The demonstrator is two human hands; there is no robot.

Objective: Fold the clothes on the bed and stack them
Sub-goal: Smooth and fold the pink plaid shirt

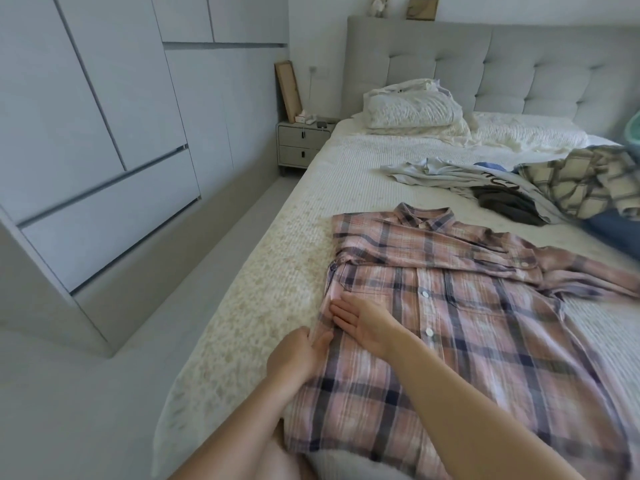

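Pink plaid shirt point(460, 306) lies buttoned, face-up on the bed point(346, 168) — its left side is being folded. Left hand point(299, 355) pinches that edge; right hand point(360, 318) presses flat beside it, fingers straight. Next, likely, the far sleeve — unfolded clothes point(540, 188) wait beyond the collar.

Your pink-and-navy plaid shirt point(467, 317) lies flat, front up and buttoned, collar toward the headboard point(485, 64), one sleeve folded across its chest. Your unfolded clothes pile point(540, 188) sits rumpled between shirt and headboard, nearer the shirt.
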